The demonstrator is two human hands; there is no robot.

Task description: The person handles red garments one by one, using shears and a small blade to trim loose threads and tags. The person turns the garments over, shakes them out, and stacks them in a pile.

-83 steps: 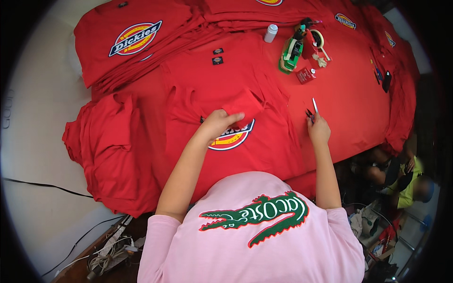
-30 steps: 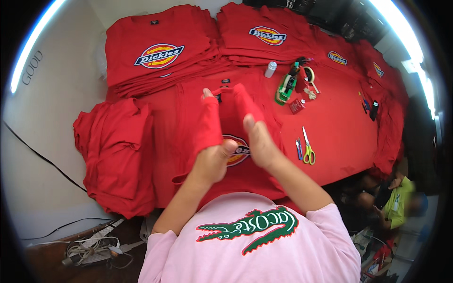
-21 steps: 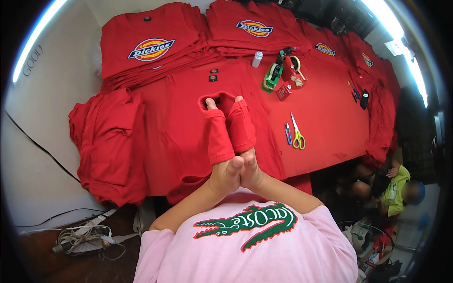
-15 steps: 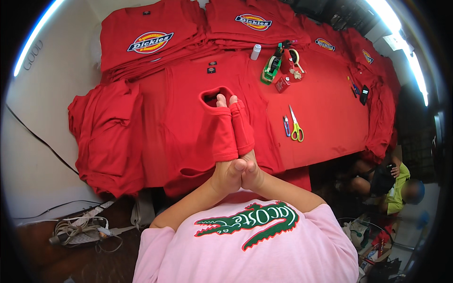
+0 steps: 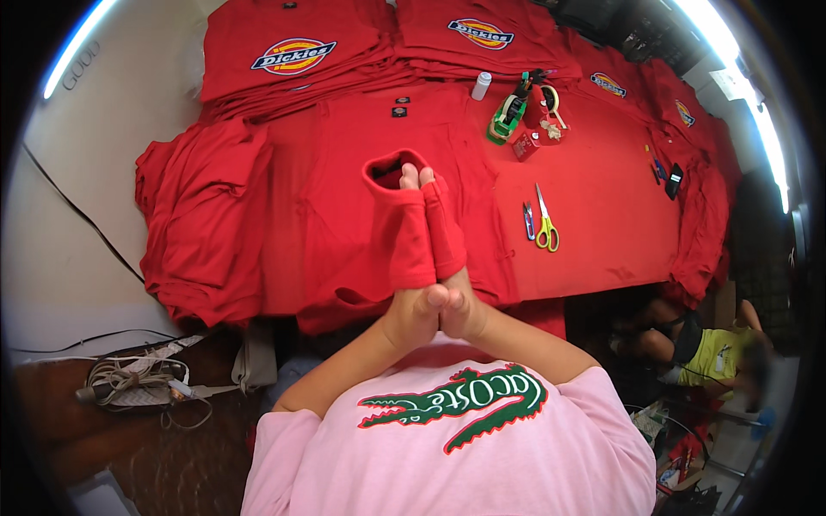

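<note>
Directly ahead of the person's chest, the left hand (image 5: 411, 311) and the right hand (image 5: 460, 310) are pressed together palm to palm, fingers extended away from the body. Both sets of fingers are pushed inside a narrow red fabric sleeve (image 5: 411, 225), which wraps them like a tube; the fingertips (image 5: 416, 177) emerge from its open far end. The sleeve belongs to a red cloth garment spread flat on the table (image 5: 344, 198) under and to the left of the hands. Just right of the right hand lie a pair of yellow-handled scissors (image 5: 545, 225) and a small blue tool (image 5: 528, 220), side by side, apart from the hands. Beyond the fingertips stand a green tape dispenser (image 5: 508, 113) and a small white bottle (image 5: 482, 84). Farther beyond, folded red shirts with oval printed badges (image 5: 292, 53) are stacked in piles. Left of the left hand, a loose heap of red garments (image 5: 202, 215) hangs over the table edge.
</note>
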